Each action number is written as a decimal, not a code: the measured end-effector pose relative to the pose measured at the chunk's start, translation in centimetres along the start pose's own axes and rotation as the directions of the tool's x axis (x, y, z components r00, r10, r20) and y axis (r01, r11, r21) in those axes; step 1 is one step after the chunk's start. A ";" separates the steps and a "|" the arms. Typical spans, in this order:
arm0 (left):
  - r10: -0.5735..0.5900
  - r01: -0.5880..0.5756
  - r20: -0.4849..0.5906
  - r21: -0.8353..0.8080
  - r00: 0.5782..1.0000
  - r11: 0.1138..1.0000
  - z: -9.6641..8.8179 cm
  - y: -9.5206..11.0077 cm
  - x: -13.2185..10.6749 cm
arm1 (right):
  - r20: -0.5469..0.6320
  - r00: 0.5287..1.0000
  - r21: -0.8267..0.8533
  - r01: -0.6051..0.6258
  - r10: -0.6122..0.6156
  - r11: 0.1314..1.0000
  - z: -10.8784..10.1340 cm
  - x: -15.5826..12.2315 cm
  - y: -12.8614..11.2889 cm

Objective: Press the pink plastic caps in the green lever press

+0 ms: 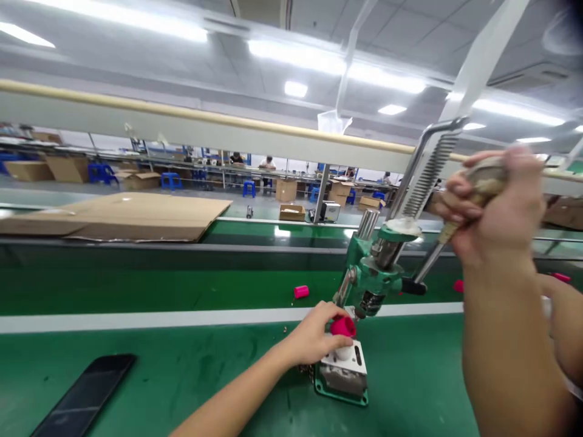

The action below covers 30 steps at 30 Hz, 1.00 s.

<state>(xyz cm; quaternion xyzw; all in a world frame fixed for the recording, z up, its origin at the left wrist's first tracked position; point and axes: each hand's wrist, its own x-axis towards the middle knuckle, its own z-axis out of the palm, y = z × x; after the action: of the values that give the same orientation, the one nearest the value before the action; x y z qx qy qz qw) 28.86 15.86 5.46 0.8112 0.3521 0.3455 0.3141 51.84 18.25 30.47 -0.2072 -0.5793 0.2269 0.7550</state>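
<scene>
Long fluorescent strips (296, 54) glare from a panelled grey ceiling (113, 60). A beige rail (182, 114) crosses above the green conveyor belt (136, 291). Flattened cardboard (122, 215) lies at the far line's left end; beyond it stand blue stools (170, 180) and cardboard boxes (286, 190).

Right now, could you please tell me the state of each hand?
Left hand: closed on the pink cap.
Right hand: closed around the press handle.
</scene>
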 end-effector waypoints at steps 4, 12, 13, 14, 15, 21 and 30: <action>0.095 -0.024 -0.143 0.430 0.985 0.903 -4.2 -3.4 0.5 | 0.026 0.988 0.152 -0.152 0.150 0.977 0.5 2.3 2.4; -0.386 0.549 -0.445 0.333 0.808 0.767 -11.4 -15.7 -2.5 | 0.045 0.975 0.202 -0.221 0.216 0.954 -0.2 2.8 3.4; -0.401 0.571 -0.455 0.340 0.795 0.747 -11.4 -16.3 -2.7 | 0.042 0.974 0.198 -0.228 0.224 0.953 -0.2 2.8 3.4; -0.413 0.591 -0.467 0.345 0.782 0.729 -11.3 -16.7 -2.9 | 0.039 0.972 0.195 -0.234 0.231 0.953 -0.1 2.9 3.4; -0.421 0.608 -0.481 0.350 0.769 0.713 -11.1 -17.0 -2.9 | 0.041 0.971 0.194 -0.238 0.234 0.952 -0.1 2.9 3.4; -0.388 0.664 -0.594 0.361 0.705 0.655 -10.5 -16.4 -3.0 | 0.072 0.973 0.214 -0.229 0.219 0.950 0.2 2.3 3.1; 0.052 0.061 -0.305 0.350 0.951 0.935 -7.8 -11.8 4.3 | 0.089 0.975 0.140 -0.213 0.202 0.967 0.7 2.3 3.5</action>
<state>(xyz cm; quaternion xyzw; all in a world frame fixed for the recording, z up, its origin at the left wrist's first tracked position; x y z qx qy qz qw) 20.82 27.81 2.44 0.7894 0.4555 0.3981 0.1040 51.30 22.42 30.46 -0.2016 -0.5634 0.3546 0.7185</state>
